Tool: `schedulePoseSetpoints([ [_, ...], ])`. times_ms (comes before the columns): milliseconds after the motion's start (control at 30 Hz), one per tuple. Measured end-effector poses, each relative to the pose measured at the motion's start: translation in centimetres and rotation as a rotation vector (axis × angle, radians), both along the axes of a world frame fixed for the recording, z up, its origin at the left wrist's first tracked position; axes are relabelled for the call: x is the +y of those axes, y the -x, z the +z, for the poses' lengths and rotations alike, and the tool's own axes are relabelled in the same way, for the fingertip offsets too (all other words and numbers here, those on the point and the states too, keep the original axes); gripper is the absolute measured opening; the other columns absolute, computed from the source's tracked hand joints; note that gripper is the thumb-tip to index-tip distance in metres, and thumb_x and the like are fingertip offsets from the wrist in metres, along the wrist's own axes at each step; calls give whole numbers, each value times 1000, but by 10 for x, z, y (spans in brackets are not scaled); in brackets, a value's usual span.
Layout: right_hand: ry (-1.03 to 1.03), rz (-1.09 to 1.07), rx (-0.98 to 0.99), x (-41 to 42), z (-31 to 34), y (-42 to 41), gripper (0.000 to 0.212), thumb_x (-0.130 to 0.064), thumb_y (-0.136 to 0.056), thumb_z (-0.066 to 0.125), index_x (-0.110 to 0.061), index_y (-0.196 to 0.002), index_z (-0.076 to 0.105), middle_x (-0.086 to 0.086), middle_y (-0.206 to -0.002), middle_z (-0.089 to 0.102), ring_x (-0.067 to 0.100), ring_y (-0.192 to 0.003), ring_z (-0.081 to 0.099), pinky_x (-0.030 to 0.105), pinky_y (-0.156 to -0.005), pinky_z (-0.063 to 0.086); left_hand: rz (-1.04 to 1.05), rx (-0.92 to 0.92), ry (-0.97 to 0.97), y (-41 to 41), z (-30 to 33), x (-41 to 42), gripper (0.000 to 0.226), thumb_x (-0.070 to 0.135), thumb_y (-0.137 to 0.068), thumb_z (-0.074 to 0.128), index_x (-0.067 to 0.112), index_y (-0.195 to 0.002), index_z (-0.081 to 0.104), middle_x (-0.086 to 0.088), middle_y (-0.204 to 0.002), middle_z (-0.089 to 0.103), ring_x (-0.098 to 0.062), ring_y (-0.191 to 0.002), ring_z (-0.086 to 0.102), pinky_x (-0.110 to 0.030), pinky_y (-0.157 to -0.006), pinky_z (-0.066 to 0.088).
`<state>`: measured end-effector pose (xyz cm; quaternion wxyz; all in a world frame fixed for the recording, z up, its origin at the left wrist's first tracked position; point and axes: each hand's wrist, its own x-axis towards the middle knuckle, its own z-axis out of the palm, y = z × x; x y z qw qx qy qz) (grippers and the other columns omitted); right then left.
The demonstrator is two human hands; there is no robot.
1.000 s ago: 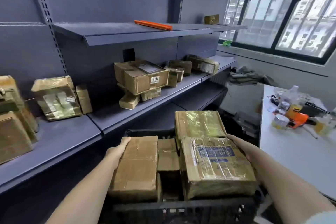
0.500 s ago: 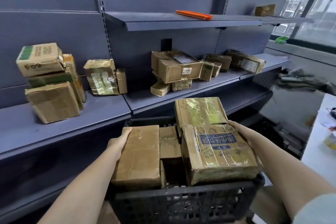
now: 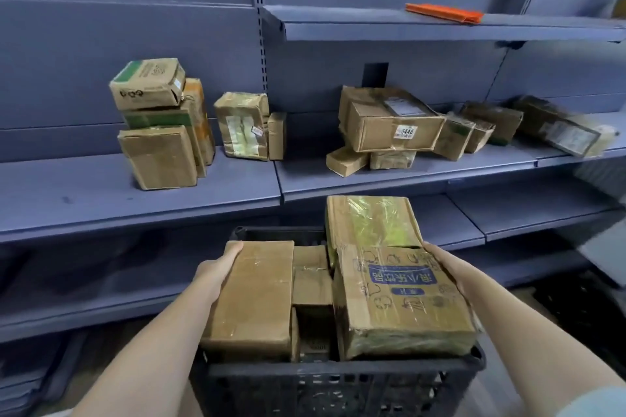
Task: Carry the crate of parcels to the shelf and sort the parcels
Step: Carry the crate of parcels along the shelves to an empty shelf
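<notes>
Black plastic crate [image 3: 338, 379] held in front of the blue shelf [image 3: 142, 193], full of cardboard parcels. Left hand [image 3: 216, 272] wraps the crate's left side, thumb against a plain brown parcel [image 3: 252, 298]. Right hand [image 3: 447, 269] grips the right side beside a blue-printed parcel [image 3: 399, 298]. A tape-wrapped parcel [image 3: 372, 222] lies behind it. More parcels [image 3: 389, 125] sit on the shelf.
</notes>
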<state>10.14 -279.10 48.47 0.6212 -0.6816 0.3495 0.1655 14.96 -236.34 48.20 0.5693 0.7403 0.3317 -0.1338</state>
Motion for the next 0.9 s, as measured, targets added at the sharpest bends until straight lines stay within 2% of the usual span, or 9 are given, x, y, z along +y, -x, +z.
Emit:
schedulePoseSetpoints([
  [133,-11,107,18,-13,-7,-27,51,-55,-87,53,-7,-100,65,12,-74,72,25,-52,69,31,-58,53,111,16,-30,15,-1,-20,82,63,-76,62,2,-129,47,-16,-118,56,-35,-104,55,-40,-82,40],
  [200,27,138,24,-21,-11,-35,49,-53,-87,54,-5,-95,66,10,-65,73,23,-48,68,30,-57,51,164,37,-51,22,-4,-30,88,64,-74,63,2,-133,45,-16,-127,55,-36,-112,54,-39,-84,41],
  [267,44,170,12,-27,-12,-41,52,-53,-86,57,-3,-97,66,12,-72,74,25,-56,70,33,-62,54,216,47,-48,29,-9,-37,89,68,-69,65,4,-129,50,-15,-125,57,-35,-109,56,-41,-91,45],
  [367,71,195,28,-38,-17,-49,65,-59,-80,59,-2,-109,66,18,-98,73,34,-85,70,41,-83,56,279,80,-29,41,-16,-49,94,74,-63,64,6,-126,52,-12,-116,59,-34,-106,57,-43,-94,46],
  [433,91,204,31,-43,-21,-52,66,-60,-78,61,-3,-109,67,18,-100,73,35,-93,70,43,-88,55,307,96,-30,48,-22,-55,95,77,-62,62,6,-124,54,-11,-111,59,-34,-105,57,-44,-95,46],
  [600,104,180,50,-45,-39,-50,58,-52,-80,64,1,-104,67,17,-91,72,31,-76,67,36,-72,54,325,136,-33,58,-42,-61,97,78,-61,62,2,-121,56,-15,-117,61,-35,-106,58,-45,-95,46],
  [767,138,118,101,-42,-75,-39,64,-58,-76,65,2,-99,66,20,-93,72,35,-80,66,42,-84,53,298,162,-33,55,-71,-60,93,74,-65,63,3,-123,54,-14,-118,61,-35,-106,58,-42,-89,45],
  [900,137,98,137,-40,-114,-36,64,-58,-79,62,1,-103,65,18,-88,70,30,-72,64,36,-70,51,286,197,-86,50,-103,-59,98,78,-62,60,5,-126,51,-15,-125,58,-37,-114,54,-45,-96,44],
])
